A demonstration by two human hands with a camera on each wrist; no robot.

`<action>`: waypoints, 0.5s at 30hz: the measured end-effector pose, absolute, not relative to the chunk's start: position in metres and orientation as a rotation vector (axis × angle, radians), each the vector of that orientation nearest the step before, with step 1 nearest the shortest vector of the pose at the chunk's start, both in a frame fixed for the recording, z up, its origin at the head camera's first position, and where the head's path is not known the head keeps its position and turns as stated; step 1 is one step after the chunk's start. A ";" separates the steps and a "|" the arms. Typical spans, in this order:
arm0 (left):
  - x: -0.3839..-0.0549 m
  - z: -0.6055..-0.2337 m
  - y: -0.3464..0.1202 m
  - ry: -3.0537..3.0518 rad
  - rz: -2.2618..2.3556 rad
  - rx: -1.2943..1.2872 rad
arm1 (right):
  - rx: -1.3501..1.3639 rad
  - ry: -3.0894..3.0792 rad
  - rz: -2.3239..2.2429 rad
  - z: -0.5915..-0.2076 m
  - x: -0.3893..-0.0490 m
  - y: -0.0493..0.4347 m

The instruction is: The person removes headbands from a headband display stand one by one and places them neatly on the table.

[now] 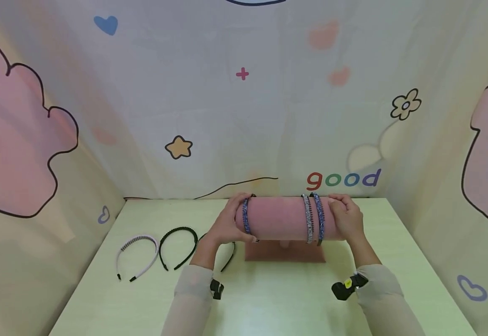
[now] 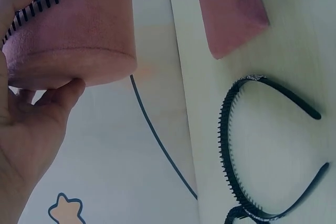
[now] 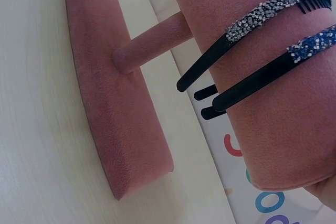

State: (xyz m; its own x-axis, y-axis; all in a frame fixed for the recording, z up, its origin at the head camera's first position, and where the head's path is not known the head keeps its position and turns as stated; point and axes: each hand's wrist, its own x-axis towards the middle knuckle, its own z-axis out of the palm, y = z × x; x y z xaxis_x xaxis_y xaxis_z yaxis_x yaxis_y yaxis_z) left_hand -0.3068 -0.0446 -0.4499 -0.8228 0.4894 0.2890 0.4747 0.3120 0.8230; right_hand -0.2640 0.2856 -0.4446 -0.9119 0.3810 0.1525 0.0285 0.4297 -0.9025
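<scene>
A pink roll (image 1: 283, 218), on a base (image 1: 269, 254) set on the tabletop (image 1: 286, 298), was held at its ends by the left grip (image 1: 227, 224) and right grip (image 1: 346, 219). By uneven pressure it could be tipped, or the left-end blue headband (image 1: 245, 217) dislodged. Leftward were laid a white headband (image 1: 139, 237), a black headband (image 1: 179, 228) and another dark headband (image 2: 224, 140), partly blocked from the head view.

The roll (image 1: 279, 218) is showing plain dusty pink, and its base (image 1: 284, 253) is matching. Near the roll's left edge, a blue headband (image 1: 245, 216) is glittering with paler specks; toward the right edge, a silver-speckled headband (image 1: 308, 218) and a blue-speckled band (image 1: 319, 218) are sparkling over black. Nearest the table's left edge, a white headband (image 1: 138, 238) is ending in black tips (image 1: 133, 279). The table (image 1: 277, 303) is showing faintly grained greenish cream.
</scene>
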 end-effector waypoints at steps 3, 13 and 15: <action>-0.308 -0.449 -0.046 2.536 1.571 0.934 | -0.359 -2.343 1.476 -0.446 -0.264 0.284; -0.314 -0.448 -0.045 2.611 1.403 0.961 | -0.369 -2.341 1.457 -0.442 -0.261 0.283; -0.316 -0.448 -0.045 2.648 1.347 0.969 | -0.364 -2.346 1.465 -0.441 -0.260 0.284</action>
State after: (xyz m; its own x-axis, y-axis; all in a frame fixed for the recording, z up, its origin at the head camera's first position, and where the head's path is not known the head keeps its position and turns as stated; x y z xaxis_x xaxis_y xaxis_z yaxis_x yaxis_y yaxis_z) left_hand -0.3158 -0.0451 -0.4478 -0.8076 0.5326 0.2533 0.5183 0.4361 0.7356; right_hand -0.2604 0.2836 -0.4414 -0.9057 0.3938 0.1570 0.0318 0.4324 -0.9011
